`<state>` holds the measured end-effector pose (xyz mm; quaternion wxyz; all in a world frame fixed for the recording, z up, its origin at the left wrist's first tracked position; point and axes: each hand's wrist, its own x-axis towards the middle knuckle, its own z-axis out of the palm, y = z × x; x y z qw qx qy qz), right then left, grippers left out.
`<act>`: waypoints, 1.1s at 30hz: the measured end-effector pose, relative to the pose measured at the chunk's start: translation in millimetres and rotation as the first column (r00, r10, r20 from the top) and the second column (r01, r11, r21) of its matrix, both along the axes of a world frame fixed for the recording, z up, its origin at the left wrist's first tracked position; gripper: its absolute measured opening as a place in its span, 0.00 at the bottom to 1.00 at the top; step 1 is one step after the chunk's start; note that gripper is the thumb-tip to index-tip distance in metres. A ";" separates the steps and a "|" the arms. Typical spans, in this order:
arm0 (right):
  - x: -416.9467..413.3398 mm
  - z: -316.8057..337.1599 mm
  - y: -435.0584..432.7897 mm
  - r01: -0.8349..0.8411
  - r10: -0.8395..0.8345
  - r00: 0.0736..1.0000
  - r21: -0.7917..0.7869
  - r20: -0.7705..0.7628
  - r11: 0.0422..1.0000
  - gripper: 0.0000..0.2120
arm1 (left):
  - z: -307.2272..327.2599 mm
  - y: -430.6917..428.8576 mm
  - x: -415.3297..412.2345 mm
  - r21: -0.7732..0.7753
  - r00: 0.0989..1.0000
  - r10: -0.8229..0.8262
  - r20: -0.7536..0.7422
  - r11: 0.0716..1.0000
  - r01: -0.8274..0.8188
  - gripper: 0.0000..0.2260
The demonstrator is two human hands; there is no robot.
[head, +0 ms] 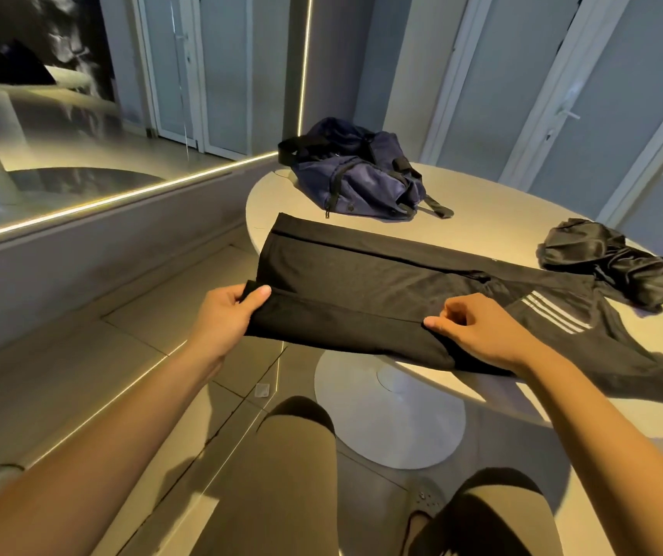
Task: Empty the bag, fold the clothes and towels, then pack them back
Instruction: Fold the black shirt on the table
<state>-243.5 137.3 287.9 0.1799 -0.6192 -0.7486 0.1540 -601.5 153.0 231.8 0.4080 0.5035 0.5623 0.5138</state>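
- Nearest, the person's legs point(301, 455) are below the round table point(502, 218).
- Black striped garment point(361, 274) lies along its near edge, the left end hanging off.
- Navy bag point(357, 174) lies slumped behind; shiny black cloth point(610, 262) at the right.
- Left hand point(225, 315) pinches the garment's end; right hand point(478, 331) pinches its near fold.
- To fold well, I think: keep edges aligned, taut, then smooth flat.

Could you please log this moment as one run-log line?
step: folding; left hand: grips near edge of black white-striped garment; right hand: pinches same edge; navy fabric duffel bag: on round white table
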 end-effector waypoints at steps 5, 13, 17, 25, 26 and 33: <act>2.6 -9.7 -4.3 0.058 -0.071 0.984 0.080 0.165 0.995 0.19 | -14.3 7.2 5.8 -0.026 0.998 0.055 0.026 0.998 -0.054 0.16; 6.3 -11.5 -5.8 0.124 -0.132 0.991 0.219 0.019 0.968 0.17 | -14.0 9.4 14.8 0.122 0.993 0.116 -0.011 0.986 -0.114 0.15; 2.0 -18.8 -2.8 0.157 -0.180 0.974 0.166 0.136 0.974 0.17 | -22.8 23.8 15.5 0.025 0.987 0.145 -0.073 0.989 -0.144 0.20; 1.9 -21.9 -2.0 0.171 -0.199 0.967 0.170 0.162 0.971 0.16 | -20.6 28.8 18.4 0.180 0.978 0.203 -0.039 0.964 -0.193 0.18; 2.9 -22.3 -1.3 0.168 -0.194 0.968 0.166 0.157 0.972 0.16 | -17.9 30.3 18.0 0.216 0.976 0.214 -0.050 0.956 -0.199 0.18; 1.2 -19.1 6.0 0.209 -0.235 0.957 0.159 0.167 0.965 0.18 | -20.7 41.1 18.5 0.171 0.948 0.256 -0.190 0.959 -0.224 0.18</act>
